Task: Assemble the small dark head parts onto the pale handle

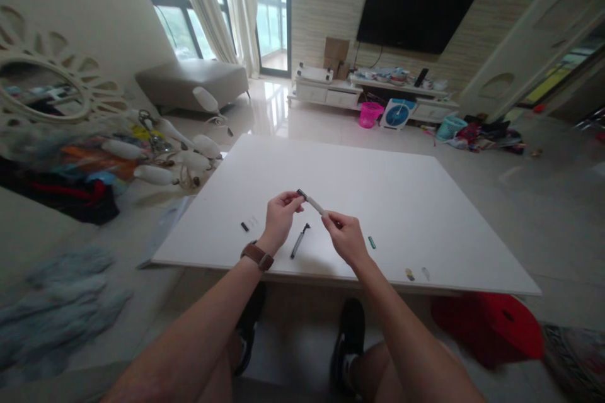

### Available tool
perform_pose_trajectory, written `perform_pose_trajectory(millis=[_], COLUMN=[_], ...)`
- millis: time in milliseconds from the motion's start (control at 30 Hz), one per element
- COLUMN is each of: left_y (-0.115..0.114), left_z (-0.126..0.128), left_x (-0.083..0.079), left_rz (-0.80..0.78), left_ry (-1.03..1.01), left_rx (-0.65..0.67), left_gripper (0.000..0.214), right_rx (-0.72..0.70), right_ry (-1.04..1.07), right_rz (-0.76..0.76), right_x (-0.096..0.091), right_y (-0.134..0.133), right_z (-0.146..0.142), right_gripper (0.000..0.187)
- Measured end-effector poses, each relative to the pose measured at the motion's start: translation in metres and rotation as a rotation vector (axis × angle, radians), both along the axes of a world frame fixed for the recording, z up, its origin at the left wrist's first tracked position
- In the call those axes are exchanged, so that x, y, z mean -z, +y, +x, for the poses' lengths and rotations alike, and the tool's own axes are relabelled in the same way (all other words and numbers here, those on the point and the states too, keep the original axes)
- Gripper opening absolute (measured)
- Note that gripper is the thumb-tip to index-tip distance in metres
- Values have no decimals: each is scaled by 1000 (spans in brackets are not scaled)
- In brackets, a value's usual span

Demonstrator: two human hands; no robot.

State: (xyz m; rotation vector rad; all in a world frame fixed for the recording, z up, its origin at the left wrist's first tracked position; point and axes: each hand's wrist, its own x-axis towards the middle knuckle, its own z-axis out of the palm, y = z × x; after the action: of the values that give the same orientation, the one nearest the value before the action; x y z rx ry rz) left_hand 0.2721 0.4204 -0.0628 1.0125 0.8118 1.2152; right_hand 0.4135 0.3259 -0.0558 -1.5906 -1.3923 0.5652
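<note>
Between my two hands, above the white board, is a razor (315,204) with a light grey handle and a dark head. The fingertips of my left hand (278,219) are closed on the head end; a brown watch strap is on that wrist. My right hand (345,236) pinches the lower end of the handle. Below and between the hands lies a dark razor handle (299,244), touched by neither hand. A small black piece (244,227) lies left of my left hand, near small pale strips (253,221). Right of my right hand is a small green piece (372,242).
The white tabletop (378,189) holds a small yellowish item (409,274) and a clear one (425,273) near its front edge. A white-shaded lamp (189,157) stands at the left edge. A red round object (501,327) sits below the right front edge.
</note>
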Motion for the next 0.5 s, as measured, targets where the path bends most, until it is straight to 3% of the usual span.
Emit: perform_pose_trajectory(millis=[167, 333, 500], left_y=[-14, -8, -8], left_z=[11, 5, 3], left_x=[0, -5, -4], left_rz=[77, 101, 112], left_ry=[103, 80, 124], left_rx=[120, 48, 143], left_gripper=[12, 17, 16], right_rx=[-5, 8, -15], right_ry=[-19, -39, -34], right_rz=[-13, -12, -9], right_x=[-1, -4, -6], right_y=[3, 2, 1], right_z=[0, 1, -2], right_gripper=[32, 35, 33])
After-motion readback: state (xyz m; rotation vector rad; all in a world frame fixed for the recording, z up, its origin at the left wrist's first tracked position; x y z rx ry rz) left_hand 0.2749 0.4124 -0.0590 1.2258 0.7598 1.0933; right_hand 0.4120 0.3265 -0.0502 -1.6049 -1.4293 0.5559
